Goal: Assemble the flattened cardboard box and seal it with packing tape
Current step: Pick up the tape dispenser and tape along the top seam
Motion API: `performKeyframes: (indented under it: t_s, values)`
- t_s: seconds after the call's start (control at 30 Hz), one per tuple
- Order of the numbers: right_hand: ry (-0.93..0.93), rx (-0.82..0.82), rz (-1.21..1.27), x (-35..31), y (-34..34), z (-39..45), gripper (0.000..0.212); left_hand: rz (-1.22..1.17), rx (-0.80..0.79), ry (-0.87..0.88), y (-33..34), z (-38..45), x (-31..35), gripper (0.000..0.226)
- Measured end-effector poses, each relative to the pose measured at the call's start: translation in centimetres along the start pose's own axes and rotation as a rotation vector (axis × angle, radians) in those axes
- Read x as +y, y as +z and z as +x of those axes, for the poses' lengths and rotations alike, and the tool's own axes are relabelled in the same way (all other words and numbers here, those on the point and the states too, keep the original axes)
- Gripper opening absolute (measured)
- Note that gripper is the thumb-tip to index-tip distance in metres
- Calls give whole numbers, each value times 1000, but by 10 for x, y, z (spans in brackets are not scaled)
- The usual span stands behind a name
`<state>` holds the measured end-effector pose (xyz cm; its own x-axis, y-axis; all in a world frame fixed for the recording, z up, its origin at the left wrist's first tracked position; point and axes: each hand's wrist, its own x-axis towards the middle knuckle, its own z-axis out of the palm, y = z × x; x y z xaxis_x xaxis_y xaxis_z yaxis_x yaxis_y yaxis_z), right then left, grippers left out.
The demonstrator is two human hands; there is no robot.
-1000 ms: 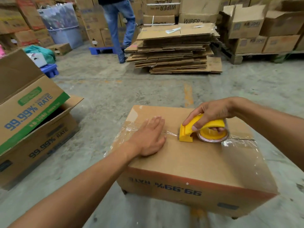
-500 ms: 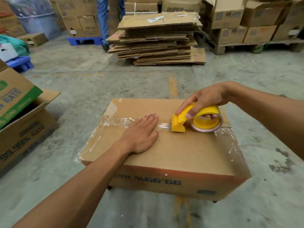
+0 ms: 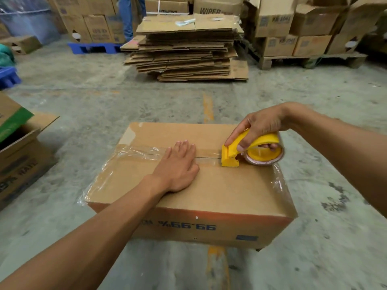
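Observation:
A closed brown cardboard box (image 3: 219,191) with blue upside-down print stands on the concrete floor before me. Clear packing tape (image 3: 144,151) runs along its top centre seam from the left edge. My left hand (image 3: 178,168) lies flat on the tape and box top, fingers straight. My right hand (image 3: 259,126) grips a yellow tape dispenser (image 3: 240,149) holding a roll of tape, set on the seam near the box's right end. Loose clear film hangs over the box's left and right edges.
A stack of flattened cardboard boxes (image 3: 184,51) lies on the floor ahead. An open printed box (image 3: 18,147) stands at the left. Stacked cartons on a wooden pallet (image 3: 310,57) fill the back right. A person's legs in jeans (image 3: 125,17) stand at the back by a blue pallet (image 3: 94,48).
My right hand has drawn the dispenser to the right along the seam, away from my left hand, laying more tape. My left hand has stayed flat on the box.

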<state>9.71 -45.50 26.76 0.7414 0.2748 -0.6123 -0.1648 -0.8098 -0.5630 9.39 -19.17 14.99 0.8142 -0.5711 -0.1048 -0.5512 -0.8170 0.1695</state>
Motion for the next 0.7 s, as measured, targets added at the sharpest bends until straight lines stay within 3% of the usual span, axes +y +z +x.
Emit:
performKeyframes:
  t_s: [0.1, 0.17, 0.43, 0.7]
  values:
    - [6, 20, -31, -3, 1, 1, 37, -8, -20, 101, 7, 8, 48, 68]
    - [0, 17, -33, -2, 0, 3, 38, -8, -4, 80, 13, 14, 62, 70]
    - [-30, -63, 31, 16, -5, 4, 42, -3, 53, 64, 24, 16, 53, 76]
    - [93, 74, 89, 91, -26, -71, 42, -7, 30, 65, 20, 14, 57, 73]
